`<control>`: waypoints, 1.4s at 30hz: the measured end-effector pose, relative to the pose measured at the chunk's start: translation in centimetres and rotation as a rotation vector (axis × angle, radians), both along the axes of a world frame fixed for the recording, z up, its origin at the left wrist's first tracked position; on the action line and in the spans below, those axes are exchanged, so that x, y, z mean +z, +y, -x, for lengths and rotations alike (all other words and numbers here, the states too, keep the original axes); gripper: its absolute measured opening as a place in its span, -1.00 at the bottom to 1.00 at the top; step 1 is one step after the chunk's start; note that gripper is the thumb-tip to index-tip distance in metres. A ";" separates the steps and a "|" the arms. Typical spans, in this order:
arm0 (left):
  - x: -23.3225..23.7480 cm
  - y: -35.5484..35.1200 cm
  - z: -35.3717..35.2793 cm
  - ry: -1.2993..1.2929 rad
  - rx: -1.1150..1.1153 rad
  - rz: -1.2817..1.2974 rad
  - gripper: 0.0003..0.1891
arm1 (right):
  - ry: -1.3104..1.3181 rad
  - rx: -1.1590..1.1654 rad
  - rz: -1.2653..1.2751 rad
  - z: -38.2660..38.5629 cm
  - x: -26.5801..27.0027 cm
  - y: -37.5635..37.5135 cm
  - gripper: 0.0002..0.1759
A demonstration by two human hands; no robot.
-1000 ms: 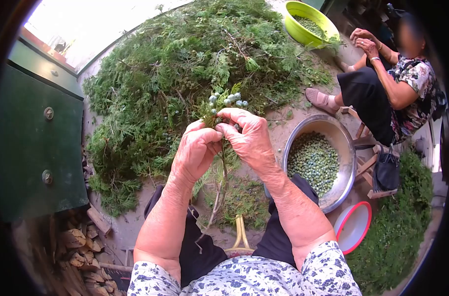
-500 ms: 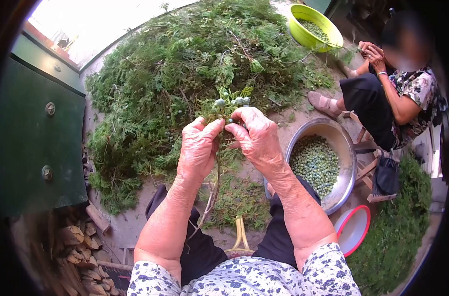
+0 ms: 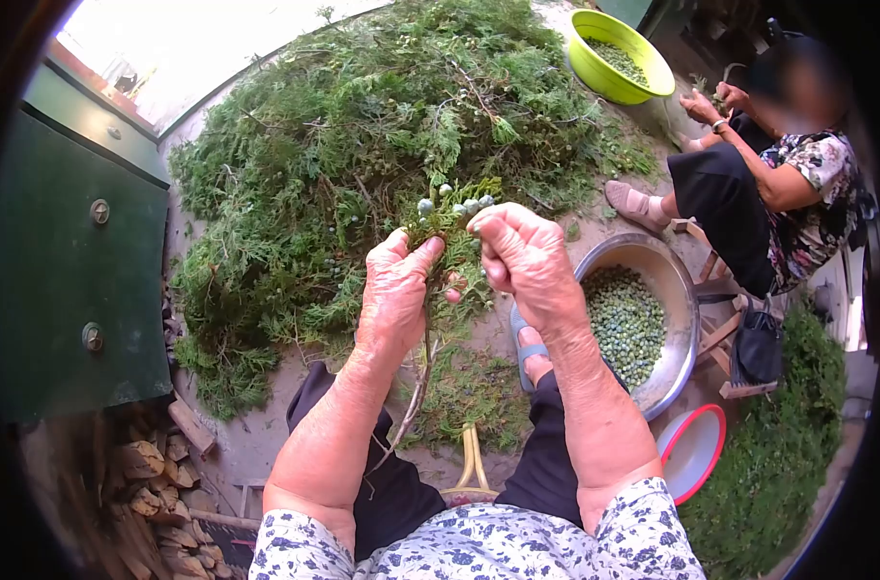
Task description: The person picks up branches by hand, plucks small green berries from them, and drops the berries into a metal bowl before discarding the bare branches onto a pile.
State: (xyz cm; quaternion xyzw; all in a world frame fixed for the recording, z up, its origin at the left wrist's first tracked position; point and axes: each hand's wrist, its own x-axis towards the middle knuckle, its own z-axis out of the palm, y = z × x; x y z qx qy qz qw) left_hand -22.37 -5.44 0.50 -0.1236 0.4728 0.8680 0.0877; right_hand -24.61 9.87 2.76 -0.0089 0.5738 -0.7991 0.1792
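My left hand is closed round a green sprig, whose bare woody stem hangs down toward my lap. Several round blue-green berries sit at the sprig's top. Just right of them, my right hand has its thumb and forefinger pressed together; whatever is between the fingertips is too small to make out. A steel basin holding many green berries stands on the floor beyond my right forearm. Behind the sprig lies a big heap of cut evergreen branches.
At the right a seated person handles a sprig near a yellow-green basin. A red-rimmed white bowl and more greenery are at the lower right. Green drawers and split firewood are on the left.
My right hand has moved right, away from my left hand and the stem. The co-worker's hands have shifted apart, and my foot now shows beside the steel basin.
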 end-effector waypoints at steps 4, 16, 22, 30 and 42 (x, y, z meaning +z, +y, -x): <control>0.6 0.6 -0.2 -0.036 -0.014 0.052 -0.79 | -0.114 -0.082 0.369 0.5 0.2 0.1 -0.79; -0.1 1.8 -0.7 0.053 -0.110 0.322 -0.85 | 0.380 -0.257 -0.527 0.3 -0.6 -1.6 -0.88; -0.2 1.6 -0.4 0.070 0.005 0.238 -0.88 | -0.113 -0.208 0.053 0.4 -0.8 -0.8 -0.84; 0.7 0.9 -0.4 -0.054 0.073 0.112 -0.90 | -0.186 -0.271 0.474 1.7 -0.8 1.5 -0.82; 0.0 1.2 -0.3 0.029 0.055 0.044 -0.85 | 0.485 -0.191 -0.391 0.6 -0.6 -0.2 -0.67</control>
